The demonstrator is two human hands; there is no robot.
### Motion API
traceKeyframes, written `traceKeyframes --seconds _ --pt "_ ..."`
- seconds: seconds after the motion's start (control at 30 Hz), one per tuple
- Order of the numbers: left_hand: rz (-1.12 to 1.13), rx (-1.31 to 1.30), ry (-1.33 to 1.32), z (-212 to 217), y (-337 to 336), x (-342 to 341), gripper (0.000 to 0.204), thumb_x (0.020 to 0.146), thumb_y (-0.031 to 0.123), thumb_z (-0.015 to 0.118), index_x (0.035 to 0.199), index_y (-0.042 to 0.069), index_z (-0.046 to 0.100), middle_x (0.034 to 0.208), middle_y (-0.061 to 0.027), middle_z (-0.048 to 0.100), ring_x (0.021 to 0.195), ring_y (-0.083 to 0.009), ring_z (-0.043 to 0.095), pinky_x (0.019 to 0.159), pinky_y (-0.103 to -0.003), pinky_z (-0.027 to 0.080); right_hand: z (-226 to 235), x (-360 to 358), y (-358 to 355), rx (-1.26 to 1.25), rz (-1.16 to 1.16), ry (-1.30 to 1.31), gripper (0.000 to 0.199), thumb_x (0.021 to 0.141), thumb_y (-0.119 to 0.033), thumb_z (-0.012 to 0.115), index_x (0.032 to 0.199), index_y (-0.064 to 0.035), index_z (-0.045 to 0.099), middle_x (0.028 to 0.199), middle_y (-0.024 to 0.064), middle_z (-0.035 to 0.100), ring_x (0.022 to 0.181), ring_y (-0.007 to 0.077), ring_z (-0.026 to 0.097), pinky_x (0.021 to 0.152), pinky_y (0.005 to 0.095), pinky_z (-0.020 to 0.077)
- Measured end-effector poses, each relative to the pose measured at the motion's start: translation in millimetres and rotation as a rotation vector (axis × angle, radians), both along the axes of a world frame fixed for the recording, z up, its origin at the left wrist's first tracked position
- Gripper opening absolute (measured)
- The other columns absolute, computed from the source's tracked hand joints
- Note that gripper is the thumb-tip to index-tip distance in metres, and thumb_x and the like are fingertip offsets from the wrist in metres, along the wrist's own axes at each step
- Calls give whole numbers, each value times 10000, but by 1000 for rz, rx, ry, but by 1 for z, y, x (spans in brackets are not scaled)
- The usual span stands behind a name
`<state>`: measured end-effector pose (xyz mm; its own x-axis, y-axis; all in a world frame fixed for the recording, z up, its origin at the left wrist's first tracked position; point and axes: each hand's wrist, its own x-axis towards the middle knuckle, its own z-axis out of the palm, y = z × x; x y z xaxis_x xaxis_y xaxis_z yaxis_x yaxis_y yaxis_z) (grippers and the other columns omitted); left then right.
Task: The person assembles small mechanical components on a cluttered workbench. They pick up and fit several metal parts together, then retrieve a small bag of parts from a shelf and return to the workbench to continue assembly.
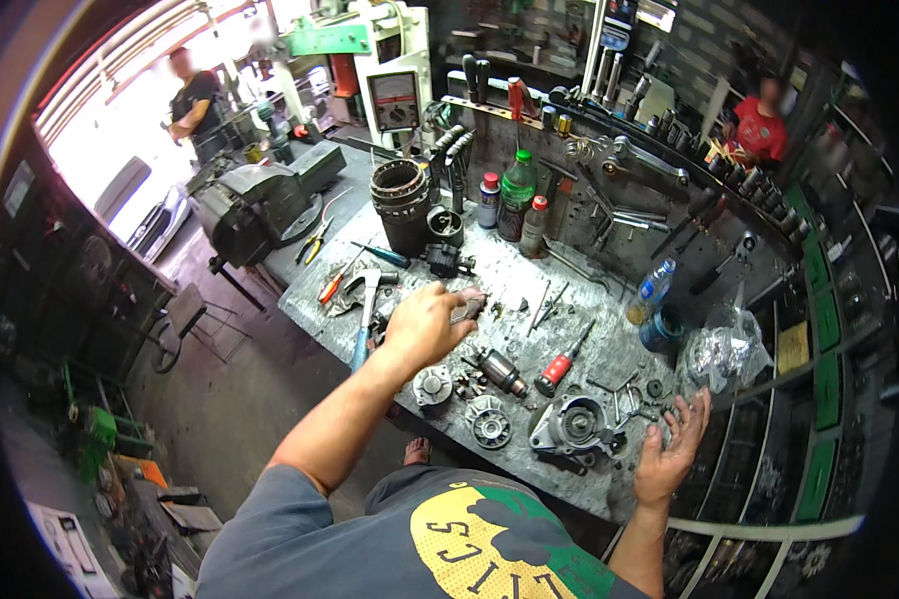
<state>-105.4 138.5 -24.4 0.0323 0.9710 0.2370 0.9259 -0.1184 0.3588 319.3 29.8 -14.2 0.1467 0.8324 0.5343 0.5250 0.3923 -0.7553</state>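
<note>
My left hand (428, 327) reaches over the metal-topped bench, its thumb and fingers closed around a small dark piece (468, 305) that I cannot make out. Left of it lies a claw hammer (369, 299) with a blue handle. Close to my body are a motor armature (501, 371), a round metal end cover (489, 423), a smaller round housing (433, 385) and a larger gear housing (577, 425). A red-handled screwdriver (557, 371) rests beside the armature. My right hand (673, 449) is raised by the bench's right end, fingers spread, holding nothing.
Bottles, including a green-capped one (517, 190), stand at the back near a dark metal cylinder (400, 205). A blue tin (661, 329) and a clear plastic bag (725, 351) occupy the right side. A vise (260, 195) is farther left. Two people are in the background.
</note>
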Motion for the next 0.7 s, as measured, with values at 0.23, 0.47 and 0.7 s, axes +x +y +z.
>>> traceKeyframes --seconds 0.23,0.47,0.7 --pt "-438 -316 659 -125 122 -12 398 973 286 725 1302 62 730 1232 -166 819 1121 -346 812 911 -492 644 29 -134 11 121 85 -68 749 988 -190 769 1663 -51 474 1762 275 372 1411 343 620 1099 444 571" --pt "-420 -60 -366 -31 116 -37 245 1095 231 659 1061 31 796 1035 -252 788 975 -473 771 858 -543 604 18 -202 14 7 273 336 699 1044 -148 744 1678 -35 470 1654 236 523 1397 340 642 1154 469 542" --pt "-894 249 -328 11 1 16 632 961 351 818 1503 66 660 1477 -236 655 1425 -472 581 1248 -559 435 -14 -223 56 -767 741 1340 711 1121 -668 564 1595 -138 546 1490 120 695 1345 287 684 1159 492 547"
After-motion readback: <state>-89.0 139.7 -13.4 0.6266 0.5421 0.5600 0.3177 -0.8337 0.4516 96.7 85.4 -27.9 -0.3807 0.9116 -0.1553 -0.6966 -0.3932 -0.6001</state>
